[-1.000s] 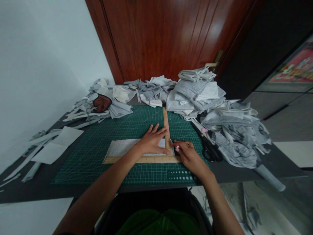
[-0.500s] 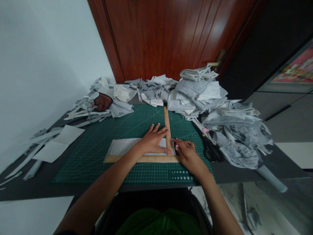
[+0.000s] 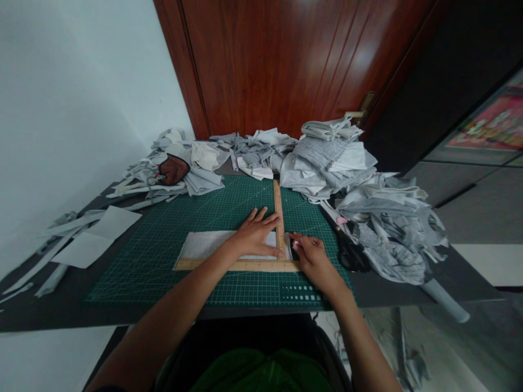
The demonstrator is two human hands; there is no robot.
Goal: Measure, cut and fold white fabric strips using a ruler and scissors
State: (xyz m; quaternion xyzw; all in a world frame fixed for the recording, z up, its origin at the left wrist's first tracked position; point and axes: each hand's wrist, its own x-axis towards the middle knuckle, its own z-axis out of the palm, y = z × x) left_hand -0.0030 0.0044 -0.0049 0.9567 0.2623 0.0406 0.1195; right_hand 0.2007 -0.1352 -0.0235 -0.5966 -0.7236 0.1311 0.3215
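A wooden L-shaped ruler (image 3: pixel 253 265) lies over a strip of pale grey fabric (image 3: pixel 206 243) on the green cutting mat (image 3: pixel 229 204). My left hand (image 3: pixel 256 235) is spread flat across the fabric, with its fingertips and thumb reaching the ruler's upright arm. Just right of that arm, by the fabric's end, my right hand (image 3: pixel 312 254) is closed in a pinch. A small pinkish spot shows at its fingertips, but what they hold is too small to tell. The right hand's lower edge is close to the ruler's corner.
Black-handled scissors (image 3: pixel 351 256) lie right of the mat. Grey fabric heaps (image 3: pixel 327 160) line the back and right side of the dark table. A brown mesh piece (image 3: pixel 174 169) sits among scraps at back left. White sheets (image 3: pixel 96 239) lie on the left.
The camera view has shifted slightly. Both hands, the ruler and the fabric keep the same places relative to one another.
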